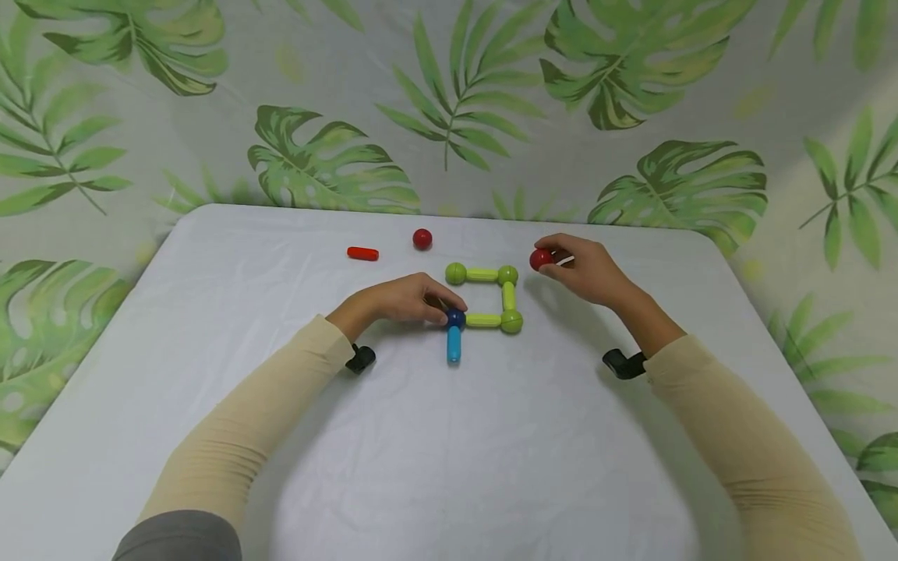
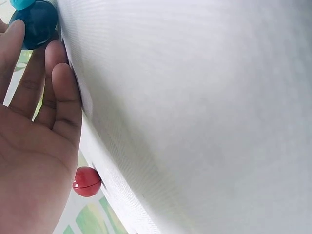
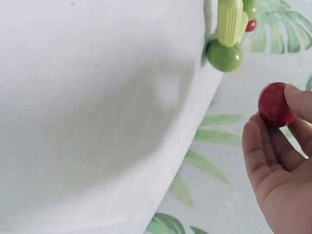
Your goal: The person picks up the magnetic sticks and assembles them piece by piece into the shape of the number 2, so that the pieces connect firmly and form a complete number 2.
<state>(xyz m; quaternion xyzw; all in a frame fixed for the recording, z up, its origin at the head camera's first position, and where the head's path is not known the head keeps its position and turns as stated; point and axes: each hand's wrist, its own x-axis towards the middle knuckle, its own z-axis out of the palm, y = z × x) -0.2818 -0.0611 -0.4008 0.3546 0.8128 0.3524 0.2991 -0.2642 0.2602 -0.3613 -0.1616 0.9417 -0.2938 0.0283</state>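
My left hand [image 1: 414, 298] pinches a dark blue ball [image 1: 456, 318] between thumb and fingers. A light blue rod [image 1: 454, 345] sticks out of that ball toward me. From the same ball a yellow-green rod [image 1: 483, 320] runs right to a green ball [image 1: 511, 321], and more green rods and balls continue the shape up and back left to a green end ball [image 1: 456, 273]. In my right hand [image 1: 585, 269] a red ball [image 3: 275, 105] is pinched between thumb and fingertips, apart from the joined pieces and right of them. The right wrist view shows it held above the cloth.
Toward the back of the white-covered table [image 1: 449, 467] lie a loose red rod [image 1: 362, 254] and a second red ball [image 1: 422, 239]. A leaf-patterned cloth [image 1: 463, 101] hangs behind the table's far edge.
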